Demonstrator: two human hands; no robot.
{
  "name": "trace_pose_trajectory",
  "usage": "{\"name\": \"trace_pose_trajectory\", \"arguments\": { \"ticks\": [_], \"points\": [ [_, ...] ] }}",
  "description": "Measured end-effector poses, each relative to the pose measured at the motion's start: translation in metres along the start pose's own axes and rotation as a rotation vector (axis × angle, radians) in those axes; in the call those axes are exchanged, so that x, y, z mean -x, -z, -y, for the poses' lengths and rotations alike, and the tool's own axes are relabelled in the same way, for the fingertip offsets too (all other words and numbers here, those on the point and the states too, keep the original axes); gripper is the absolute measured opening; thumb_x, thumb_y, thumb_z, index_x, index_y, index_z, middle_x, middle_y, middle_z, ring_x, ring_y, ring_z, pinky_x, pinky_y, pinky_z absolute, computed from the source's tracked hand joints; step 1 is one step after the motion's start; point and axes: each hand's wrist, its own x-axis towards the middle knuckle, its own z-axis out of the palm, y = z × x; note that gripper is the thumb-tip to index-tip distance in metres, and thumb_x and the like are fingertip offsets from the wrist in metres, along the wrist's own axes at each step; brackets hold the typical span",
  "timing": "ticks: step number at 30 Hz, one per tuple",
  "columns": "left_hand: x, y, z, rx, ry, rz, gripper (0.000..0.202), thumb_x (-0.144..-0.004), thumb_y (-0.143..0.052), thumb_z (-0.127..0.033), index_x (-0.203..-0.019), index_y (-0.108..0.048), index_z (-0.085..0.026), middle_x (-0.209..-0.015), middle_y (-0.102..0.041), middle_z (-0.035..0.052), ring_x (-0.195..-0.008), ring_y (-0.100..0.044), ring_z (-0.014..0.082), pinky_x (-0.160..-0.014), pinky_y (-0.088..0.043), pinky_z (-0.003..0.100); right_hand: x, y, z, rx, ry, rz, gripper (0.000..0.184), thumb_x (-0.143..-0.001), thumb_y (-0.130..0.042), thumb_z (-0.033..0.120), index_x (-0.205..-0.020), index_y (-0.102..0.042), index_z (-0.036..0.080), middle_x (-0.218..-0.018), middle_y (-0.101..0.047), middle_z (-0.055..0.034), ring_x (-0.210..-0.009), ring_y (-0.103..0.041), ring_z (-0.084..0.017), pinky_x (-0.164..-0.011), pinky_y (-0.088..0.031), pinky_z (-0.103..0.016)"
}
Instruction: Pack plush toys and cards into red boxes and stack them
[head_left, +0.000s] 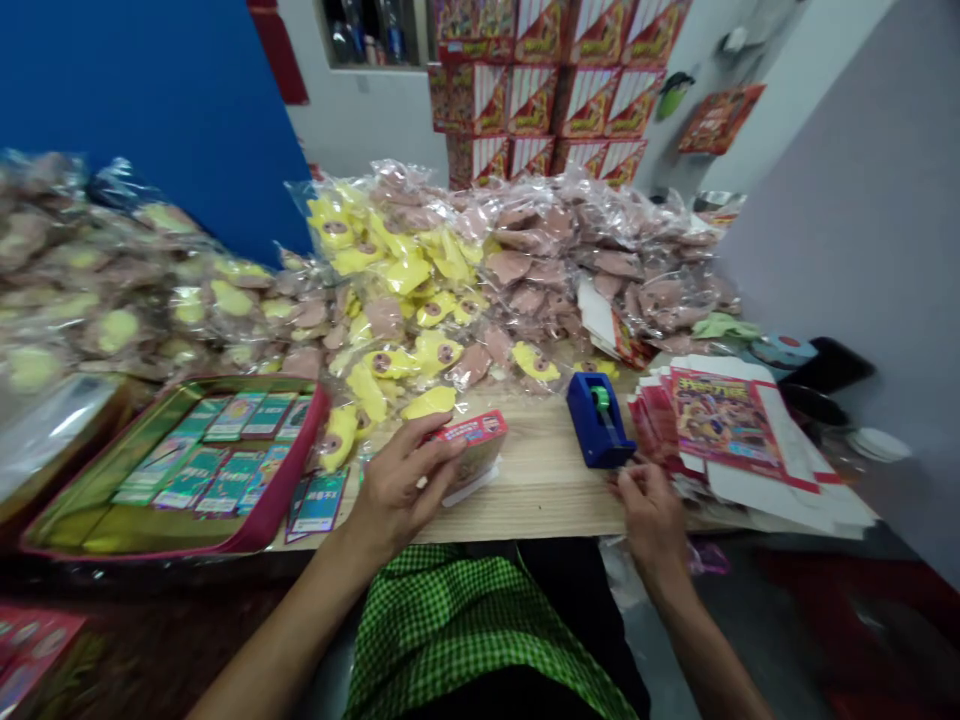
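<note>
My left hand (409,480) is closed round a small red printed box (472,450), holding it on the wooden table near the front edge. A pale flap shows at the box's lower side. To the right stands a blue tape dispenser (598,425) with a green-looking roll in it. At its cutting end, the fingers of my right hand (651,515) are pinched together on the tape, of which hardly anything shows. Several teal cards (319,503) lie on the table left of my left hand.
A gold-lined tray (127,535) with teal cards sits at left. Bagged yellow and brown plush pieces (517,270) are heaped along the back. Flat printed cartons (727,420) are stacked at right. Red display boxes (547,100) stand piled against the wall.
</note>
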Motion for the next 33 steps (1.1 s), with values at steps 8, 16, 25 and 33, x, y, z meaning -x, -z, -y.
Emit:
{"name": "trace_pose_trajectory", "arguments": {
  "ticks": [8, 16, 25, 33],
  "points": [
    [0.002, 0.000, -0.014, -0.062, -0.030, 0.010, 0.009, -0.099, -0.060, -0.013, -0.106, -0.067, -0.014, -0.114, -0.076, 0.0140, -0.102, -0.076, 0.0189, -0.084, -0.066, 0.032, 0.059, -0.025, 0.093, -0.319, 0.147, 0.579, 0.018, -0.093, -0.066, 0.039, -0.094, -0.069, 0.022, -0.066, -0.064, 0.0011, -0.059, -0.060, -0.015, -0.057, -0.049, -0.028],
    [0.001, 0.003, -0.020, -0.005, 0.043, 0.016, 0.005, -0.098, -0.061, -0.013, -0.097, -0.062, -0.017, -0.106, -0.078, 0.0098, -0.099, -0.076, 0.0177, -0.082, -0.065, 0.030, 0.063, -0.082, 0.122, -0.616, -0.101, 0.668, 0.089, -0.082, -0.076, 0.036, -0.160, -0.037, 0.019, -0.062, -0.067, 0.0046, -0.051, -0.062, -0.015, -0.051, -0.053, -0.027],
    [-0.008, 0.010, -0.017, 0.101, 0.084, 0.135, 0.024, -0.100, -0.055, -0.014, -0.121, -0.065, -0.017, -0.114, -0.069, 0.0108, -0.102, -0.070, 0.0178, -0.085, -0.063, 0.033, 0.068, -0.088, 0.113, -0.587, -0.077, 0.643, 0.084, -0.085, -0.071, 0.033, -0.158, -0.033, 0.017, -0.068, -0.066, 0.0042, -0.059, -0.064, -0.015, -0.057, -0.055, -0.028],
    [-0.028, -0.001, -0.022, 0.066, 0.264, 0.206, 0.019, -0.101, -0.058, -0.026, -0.084, -0.060, -0.018, -0.081, -0.065, 0.0014, -0.074, -0.062, 0.0140, -0.070, -0.055, 0.028, 0.067, -0.092, 0.119, -0.567, -0.181, 0.666, 0.113, -0.075, -0.072, 0.035, -0.164, -0.006, 0.013, -0.059, -0.062, 0.0085, -0.048, -0.059, -0.015, -0.048, -0.050, -0.026]
  ]
}}
